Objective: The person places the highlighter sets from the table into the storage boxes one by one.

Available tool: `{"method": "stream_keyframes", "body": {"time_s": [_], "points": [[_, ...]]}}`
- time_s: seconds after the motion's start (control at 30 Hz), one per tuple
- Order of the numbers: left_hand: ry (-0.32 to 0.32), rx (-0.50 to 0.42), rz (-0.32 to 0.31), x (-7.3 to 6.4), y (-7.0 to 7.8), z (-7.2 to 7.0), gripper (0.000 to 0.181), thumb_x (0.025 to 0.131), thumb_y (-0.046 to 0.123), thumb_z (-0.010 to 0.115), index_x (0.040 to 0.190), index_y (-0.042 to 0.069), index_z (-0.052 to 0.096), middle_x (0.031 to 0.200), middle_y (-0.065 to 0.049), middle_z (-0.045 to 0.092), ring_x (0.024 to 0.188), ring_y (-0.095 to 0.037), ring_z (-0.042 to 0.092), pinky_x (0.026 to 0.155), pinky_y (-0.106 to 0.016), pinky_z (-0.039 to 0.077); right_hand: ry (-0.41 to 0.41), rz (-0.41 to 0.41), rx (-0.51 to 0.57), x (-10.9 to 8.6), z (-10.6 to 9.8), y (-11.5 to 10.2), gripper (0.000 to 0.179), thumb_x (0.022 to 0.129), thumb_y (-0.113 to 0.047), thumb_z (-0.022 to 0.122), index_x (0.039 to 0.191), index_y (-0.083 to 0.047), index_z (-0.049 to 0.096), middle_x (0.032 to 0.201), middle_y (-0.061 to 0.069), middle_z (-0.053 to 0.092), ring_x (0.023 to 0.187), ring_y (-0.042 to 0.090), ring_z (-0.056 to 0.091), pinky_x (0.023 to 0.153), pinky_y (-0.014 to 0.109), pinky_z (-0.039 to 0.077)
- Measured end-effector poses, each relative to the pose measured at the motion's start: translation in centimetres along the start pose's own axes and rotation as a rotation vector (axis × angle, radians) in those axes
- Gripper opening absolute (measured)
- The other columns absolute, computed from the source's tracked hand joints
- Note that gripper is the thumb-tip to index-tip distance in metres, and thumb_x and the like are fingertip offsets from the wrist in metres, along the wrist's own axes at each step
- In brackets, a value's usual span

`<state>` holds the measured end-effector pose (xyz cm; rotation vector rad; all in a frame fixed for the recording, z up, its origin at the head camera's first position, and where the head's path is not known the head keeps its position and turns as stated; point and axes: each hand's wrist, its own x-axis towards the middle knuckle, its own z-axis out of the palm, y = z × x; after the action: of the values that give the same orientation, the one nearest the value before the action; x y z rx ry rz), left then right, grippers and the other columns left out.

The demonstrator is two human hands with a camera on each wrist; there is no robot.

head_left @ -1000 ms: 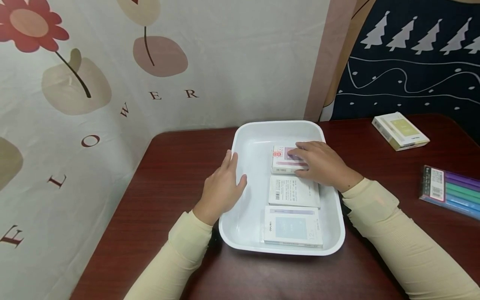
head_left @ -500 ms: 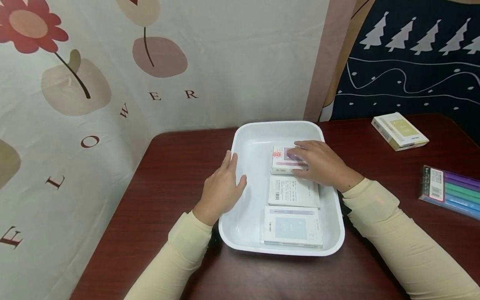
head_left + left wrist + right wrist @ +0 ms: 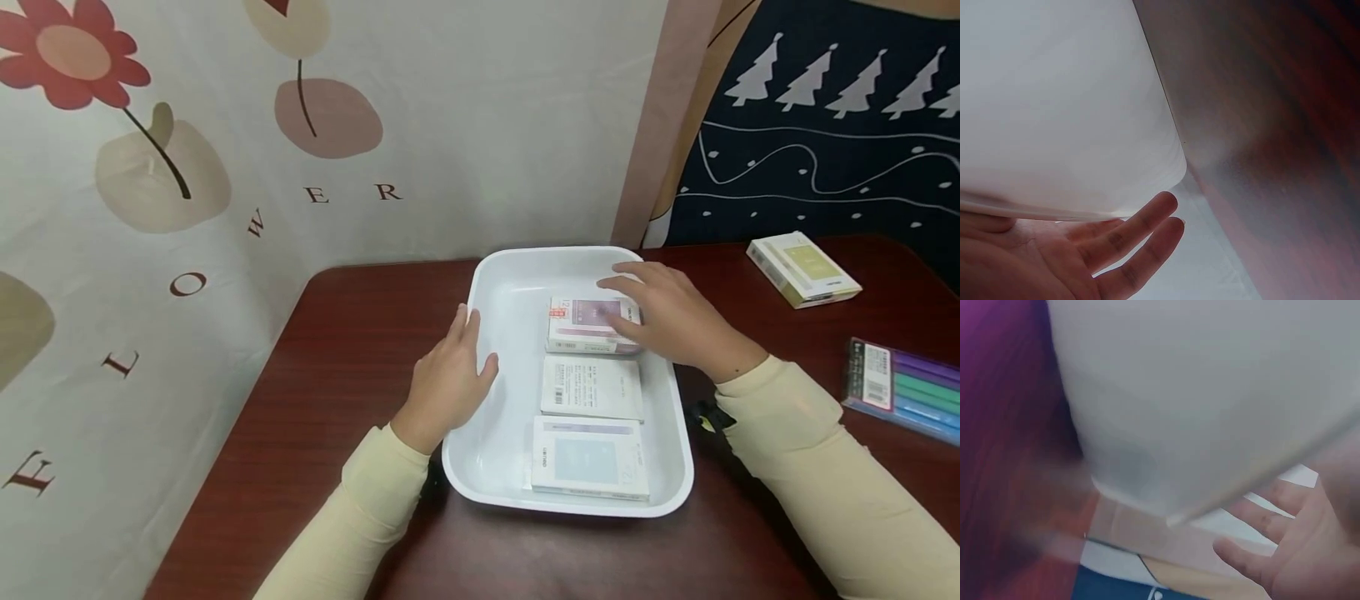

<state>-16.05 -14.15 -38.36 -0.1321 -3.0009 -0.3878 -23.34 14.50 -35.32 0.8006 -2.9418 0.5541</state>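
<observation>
A white tray (image 3: 495, 467) on the table holds three small flat boxes in a column along its right half. The far one is a purple-and-white box (image 3: 581, 332) with a red label; below it lies a white box printed with text (image 3: 591, 387), then a white-and-blue box (image 3: 588, 457). My right hand (image 3: 667, 317) hovers over the tray's right rim with fingers spread, nearest the purple-and-white box and holding nothing. At the left rim rests my left hand (image 3: 447, 379), its fingers straight along the outside and its thumb over the tray. Both wrist views show mainly the tray's outer wall (image 3: 1072, 112).
A yellow-and-white box (image 3: 804, 268) lies at the table's back right. Nearer, a clear pack of purple, green and blue pens or sticks (image 3: 900, 387) lies at the right. A printed cloth (image 3: 487, 150) hangs behind the dark red table (image 3: 345, 333).
My right hand has drawn back to the right off the purple-and-white box and its fingers have spread. The left hand stays at the rim. The view has shifted slightly.
</observation>
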Motion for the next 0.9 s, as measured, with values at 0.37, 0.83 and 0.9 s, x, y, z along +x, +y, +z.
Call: {"method": "stream_keyframes", "body": {"time_s": [0.37,0.83,0.9], "points": [[0.005,0.003,0.009,0.0,0.0,0.1,0.066,0.098,0.032,0.060,0.153,0.004,0.039,0.163,-0.017,0.031,0.111,-0.032,0.068,0.067,-0.044,0.056,0.081,0.067,-0.013,-1.4,-1.7,3.0,0.049,0.092,-0.020,0.070,0.138,-0.009,0.059,0.150,0.023,0.044,0.137,0.046,0.037,0.110,0.069,0.028],[0.000,0.009,0.005,0.1,0.0,0.1,0.066,0.097,0.032,0.060,0.153,0.004,0.039,0.163,-0.016,0.031,0.108,-0.032,0.069,0.062,-0.041,0.055,0.128,0.179,-0.088,-1.9,-2.4,6.3,0.046,0.095,-0.020,0.062,0.136,-0.002,0.057,0.146,0.031,0.043,0.133,0.052,0.037,0.107,0.072,0.026],[0.000,0.009,0.006,0.1,0.0,0.0,0.066,0.097,0.032,0.060,0.153,0.004,0.039,0.163,-0.016,0.031,0.107,-0.031,0.069,0.061,-0.040,0.054,0.135,0.193,-0.102,-2.0,-2.4,6.8,0.045,0.095,-0.020,0.061,0.135,-0.001,0.057,0.144,0.032,0.044,0.132,0.053,0.038,0.104,0.073,0.027]]}}
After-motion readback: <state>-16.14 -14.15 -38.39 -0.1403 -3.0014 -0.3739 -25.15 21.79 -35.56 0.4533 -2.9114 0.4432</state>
